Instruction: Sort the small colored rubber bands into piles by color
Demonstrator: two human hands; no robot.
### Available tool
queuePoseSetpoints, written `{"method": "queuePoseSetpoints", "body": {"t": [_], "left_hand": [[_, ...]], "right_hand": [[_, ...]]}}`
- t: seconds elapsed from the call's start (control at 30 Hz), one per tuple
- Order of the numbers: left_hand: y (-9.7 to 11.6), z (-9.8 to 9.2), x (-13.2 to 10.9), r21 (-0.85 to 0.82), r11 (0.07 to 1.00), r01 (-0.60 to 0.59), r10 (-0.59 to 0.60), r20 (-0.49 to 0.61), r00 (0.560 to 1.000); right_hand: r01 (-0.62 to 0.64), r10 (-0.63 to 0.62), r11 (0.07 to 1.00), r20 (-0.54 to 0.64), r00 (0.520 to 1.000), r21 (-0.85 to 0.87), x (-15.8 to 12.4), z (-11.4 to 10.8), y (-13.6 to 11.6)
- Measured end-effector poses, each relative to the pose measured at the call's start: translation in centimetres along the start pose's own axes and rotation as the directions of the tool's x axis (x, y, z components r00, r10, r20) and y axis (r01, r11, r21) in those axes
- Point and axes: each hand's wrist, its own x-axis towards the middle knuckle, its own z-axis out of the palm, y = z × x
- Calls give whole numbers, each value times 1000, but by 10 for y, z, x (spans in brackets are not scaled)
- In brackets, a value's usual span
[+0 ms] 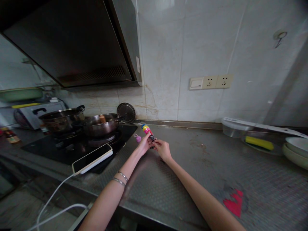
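Both my hands meet over the steel counter [183, 179] near the stove. My left hand [143, 145] is closed around a small colourful tube-shaped object [146, 130] with yellow, blue and pink bands, held tilted. My right hand [162, 148] pinches its dark lower end [152, 138]. A small pink piece [137, 138] lies on the counter just left of my left hand. Two bracelets [121, 178] circle my left wrist.
A phone [92, 158] on a white cable lies at the black cooktop's [72, 147] front edge. Two pots [99, 125] stand on the burners, a round lid [126, 112] leans on the wall. Bowls [295, 150], a clear container [234, 128] and a yellow sponge [259, 143] sit far right. A red mark [234, 202] is on the counter.
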Motion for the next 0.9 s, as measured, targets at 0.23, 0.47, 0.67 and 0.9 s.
{"method": "queuePoseSetpoints", "body": {"t": [0.23, 0.47, 0.67, 0.9], "left_hand": [[2, -4, 1, 35, 996, -87, 89, -53, 995], [12, -2, -4, -59, 995, -85, 80, -93, 992], [11, -2, -2, -147, 986, -78, 61, -117, 991], [10, 5, -6, -111, 992, -62, 63, -1, 998]], "right_hand": [[40, -38, 946, 13, 999, -322, -1, -7, -1], [75, -41, 899, 89, 995, -432, -6, -8, -11], [140, 36, 713, 235, 971, -687, -14, -7, -30], [169, 139, 495, 270, 953, -852, -9, 1, -47]]}}
